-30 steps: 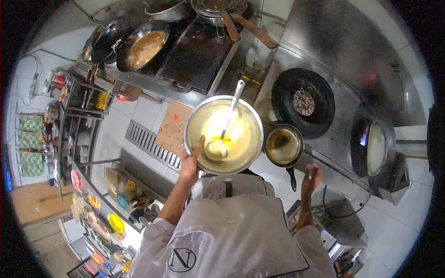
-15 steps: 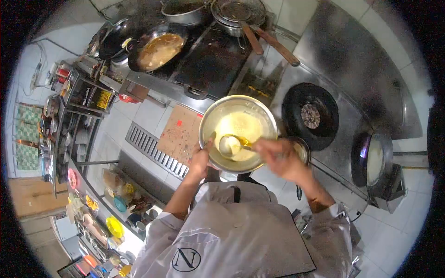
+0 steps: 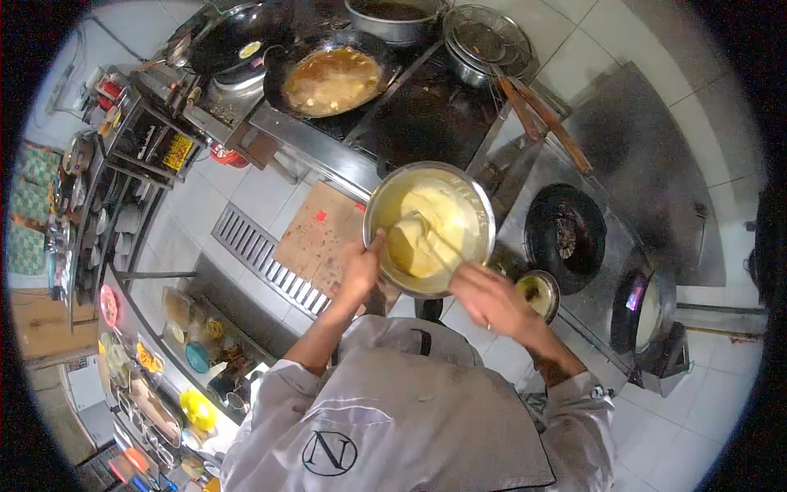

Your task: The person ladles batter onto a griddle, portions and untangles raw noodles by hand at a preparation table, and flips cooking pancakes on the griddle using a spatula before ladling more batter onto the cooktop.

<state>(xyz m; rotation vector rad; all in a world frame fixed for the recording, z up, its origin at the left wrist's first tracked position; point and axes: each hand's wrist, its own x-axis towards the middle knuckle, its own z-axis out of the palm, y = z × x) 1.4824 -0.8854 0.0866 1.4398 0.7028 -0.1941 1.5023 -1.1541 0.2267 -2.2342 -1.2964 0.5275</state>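
Observation:
A metal mixing bowl [image 3: 485, 234] is held in front of my chest, with pale yellow batter [image 3: 443, 209] inside. My left hand [image 3: 361, 269] grips the bowl's left side, its thumb over the rim. My right hand [image 3: 492, 302] is closed around the handle of a ladle [image 3: 412, 230], whose head sits in the batter and is coated with it. Beside my right hand, a smaller metal bowl [image 3: 551, 307] with some pale content stands on the right.
A wok [image 3: 275, 90] of bubbling brown oil sits on the stove ahead. Wire strainers [image 3: 492, 37] with wooden handles lie at the back. A black burner ring [image 3: 537, 221] is on the right-hand counter. Left is a counter with a yellow bowl [image 3: 197, 407].
The ladle's head has moved deeper into the batter, turned, and become coated. The bowl tilts more. My view has shifted, so the stove shows further right.

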